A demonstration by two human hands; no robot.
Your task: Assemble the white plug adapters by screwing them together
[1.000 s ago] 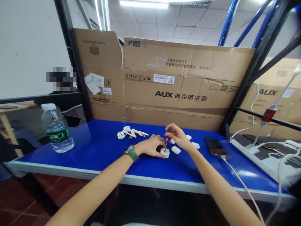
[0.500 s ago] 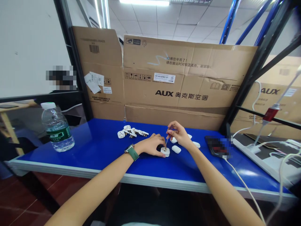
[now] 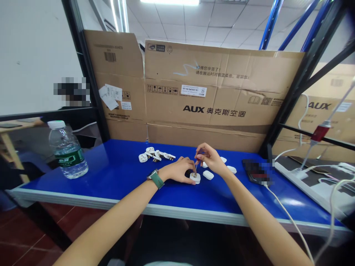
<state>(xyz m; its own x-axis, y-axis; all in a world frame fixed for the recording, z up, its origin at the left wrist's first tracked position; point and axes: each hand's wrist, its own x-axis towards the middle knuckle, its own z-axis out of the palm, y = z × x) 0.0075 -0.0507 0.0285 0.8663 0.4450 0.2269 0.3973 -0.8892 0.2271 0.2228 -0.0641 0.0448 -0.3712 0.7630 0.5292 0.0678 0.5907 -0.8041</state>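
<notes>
On the blue tabletop, my left hand (image 3: pixel 181 170) grips a white plug housing (image 3: pixel 195 178) by its sides, thumb at the near edge. My right hand (image 3: pixel 208 158) pinches a screwdriver (image 3: pixel 197 162) with a reddish handle, held upright. Its tip meets the top of the plug housing; the exact contact point is too small to make out. Right of the housing lies a white plug cover (image 3: pixel 208 174). More white pieces (image 3: pixel 231 169) sit behind and beside my right wrist, partly hidden by it. Several white plug parts with metal pins (image 3: pixel 156 155) lie in a loose pile beyond my left hand.
A water bottle (image 3: pixel 68 149) stands at the table's left end. At the right are a phone (image 3: pixel 253 171) with a charging cable (image 3: pixel 288 218) and a white power strip (image 3: pixel 302 184). Cardboard (image 3: pixel 210 99) walls the back. Another person (image 3: pixel 74 107) sits beyond the left post.
My right fingers have shifted slightly around the screwdriver handle. My left hand and the plug housing stay in place.
</notes>
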